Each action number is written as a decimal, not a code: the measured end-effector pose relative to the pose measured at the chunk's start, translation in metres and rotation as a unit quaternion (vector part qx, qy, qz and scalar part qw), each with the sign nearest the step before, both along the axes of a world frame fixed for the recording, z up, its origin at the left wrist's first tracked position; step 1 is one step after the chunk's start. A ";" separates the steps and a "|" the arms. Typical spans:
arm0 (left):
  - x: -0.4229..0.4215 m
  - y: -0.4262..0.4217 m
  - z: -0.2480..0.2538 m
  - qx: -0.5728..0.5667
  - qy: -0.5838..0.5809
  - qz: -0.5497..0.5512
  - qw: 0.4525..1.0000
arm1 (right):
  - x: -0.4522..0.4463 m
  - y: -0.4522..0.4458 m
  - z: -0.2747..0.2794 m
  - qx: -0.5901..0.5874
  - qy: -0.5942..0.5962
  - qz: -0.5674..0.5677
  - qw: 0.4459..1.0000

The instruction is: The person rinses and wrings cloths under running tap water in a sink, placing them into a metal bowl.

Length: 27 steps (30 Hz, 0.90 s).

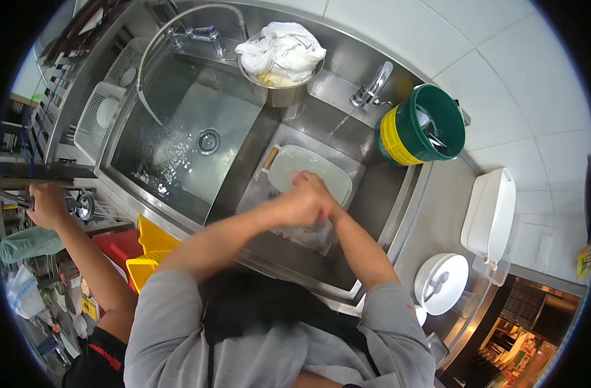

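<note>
My left hand (299, 208) and my right hand (317, 192) are closed together, one against the other, above the right sink basin (257, 223). Their fingers overlap, and whether anything lies between them is hidden. Just beyond them, in the basin, is a pale rectangular tub (305, 165) with rounded corners. A short wooden handle (270, 159) shows at its left edge. From the tap (372, 85) behind, a thin stream of water falls into this basin.
The left basin (208, 174) holds water under a flexible hose (141, 81). Behind stands a metal pot (282, 96) topped with white cloth (286, 48). Rightward are a green bucket (408, 126) and white bowls (447, 284). Another person's hand (48, 205) grips a metal handle at left.
</note>
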<state>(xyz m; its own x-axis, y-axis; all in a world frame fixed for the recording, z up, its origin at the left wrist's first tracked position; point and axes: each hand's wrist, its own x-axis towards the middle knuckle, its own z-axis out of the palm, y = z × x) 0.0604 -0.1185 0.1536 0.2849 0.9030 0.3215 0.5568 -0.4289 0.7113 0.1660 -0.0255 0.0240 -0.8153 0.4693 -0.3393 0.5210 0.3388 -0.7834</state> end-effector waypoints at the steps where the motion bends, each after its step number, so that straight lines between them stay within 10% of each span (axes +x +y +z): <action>1: -0.021 0.015 0.028 -0.130 -0.258 0.061 0.955 | 0.005 0.007 -0.018 0.053 0.013 -0.028 0.998; 4: -0.096 0.067 0.114 0.125 -0.332 0.287 0.890 | 0.023 -0.008 -0.053 0.130 -0.136 -0.030 0.982; 7: -0.161 0.124 0.130 0.183 -0.046 0.373 0.908 | 0.036 -0.034 -0.110 0.185 -0.196 0.034 0.962; 9: -0.187 0.155 0.095 0.174 0.188 0.359 0.897 | 0.040 -0.040 -0.125 0.154 -0.196 0.063 0.966; 12: -0.170 0.150 0.084 -0.136 0.318 0.302 0.888 | 0.040 -0.028 -0.138 0.184 -0.180 0.127 0.958; 27: -0.170 0.151 0.059 -0.078 0.322 0.326 0.886 | 0.048 0.023 -0.089 0.006 -0.087 -0.101 0.991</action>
